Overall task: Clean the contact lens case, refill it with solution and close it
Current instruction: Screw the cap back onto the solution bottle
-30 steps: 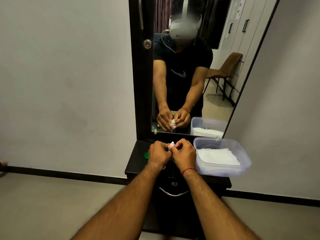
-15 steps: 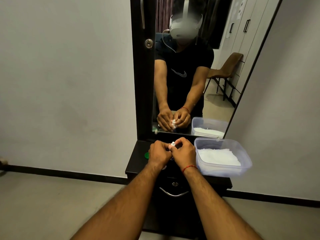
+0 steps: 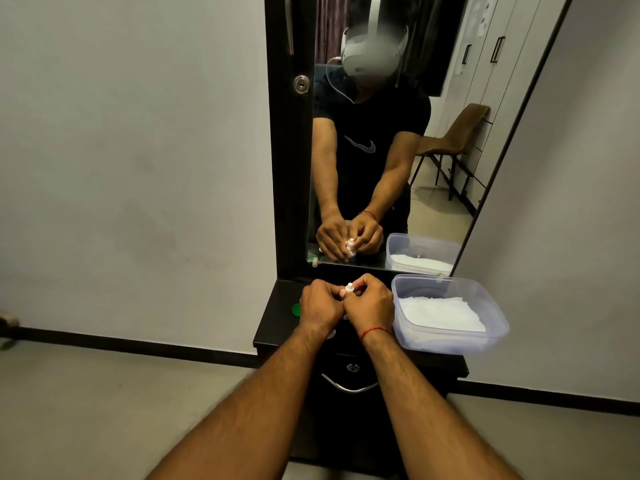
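A small white solution bottle (image 3: 349,289) stands upright between my two hands above the black dresser top (image 3: 277,327); only its nozzle shows above my fingers. My left hand (image 3: 320,304) is closed around the bottle's left side. My right hand (image 3: 369,301) is closed against its right side, fingertips at the nozzle. The mirror (image 3: 381,133) reflects the bottle held in both hands. A green lens case cap (image 3: 296,310) lies on the dresser just left of my left hand. A white piece (image 3: 331,334) peeks out under my left wrist, mostly hidden.
A clear plastic tub (image 3: 491,337) with white tissues inside sits on the dresser's right end, touching distance from my right hand. Below the top is a drawer with a metal handle (image 3: 349,388). Grey walls flank the dresser on both sides.
Both hands stay pressed together on the bottle at the same spot; only the fingers of my right hand shift slightly around the nozzle.
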